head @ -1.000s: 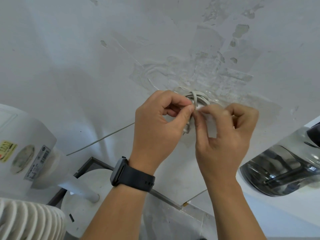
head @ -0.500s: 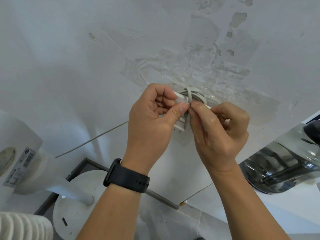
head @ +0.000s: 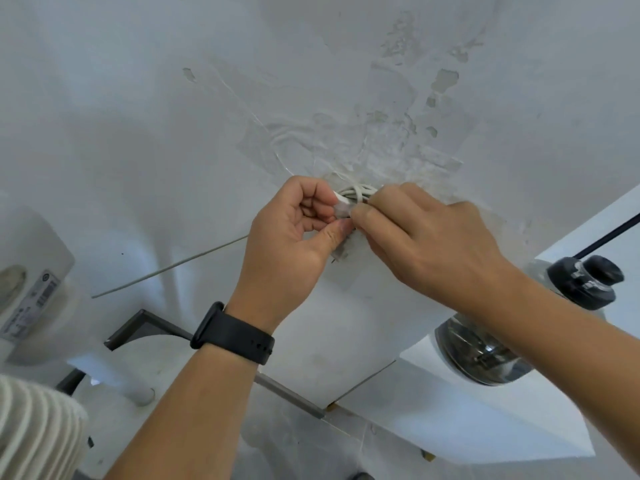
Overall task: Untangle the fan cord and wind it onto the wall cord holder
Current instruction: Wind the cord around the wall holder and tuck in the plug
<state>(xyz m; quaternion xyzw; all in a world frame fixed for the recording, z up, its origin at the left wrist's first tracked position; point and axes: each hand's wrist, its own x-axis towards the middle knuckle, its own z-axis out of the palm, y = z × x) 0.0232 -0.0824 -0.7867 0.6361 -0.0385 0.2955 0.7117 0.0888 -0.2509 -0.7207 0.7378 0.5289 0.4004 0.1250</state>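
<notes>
A grey fan cord (head: 180, 263) runs from the lower left up across the white wall to a small coil (head: 356, 192) wound on the wall cord holder, which is mostly hidden behind my fingers. My left hand (head: 294, 237), with a black watch on its wrist, pinches the white plug (head: 343, 209) at the coil between thumb and fingers. My right hand (head: 426, 237) comes in from the right, and its thumb and fingers pinch the same plug and cord at the holder. The plug's metal pins (head: 337, 256) stick out below my left thumb.
The white fan body (head: 31, 271) and its ribbed grille (head: 34, 431) stand at the lower left, with the round base (head: 114, 372) beneath. A glass kettle with a black lid (head: 581, 282) sits on a white counter (head: 485, 420) at the right. The wall plaster (head: 398, 126) is patchy.
My right hand has slid left over the coil and now covers most of it. The view has shifted, so the kettle lid shows more and the hands sit lower left.
</notes>
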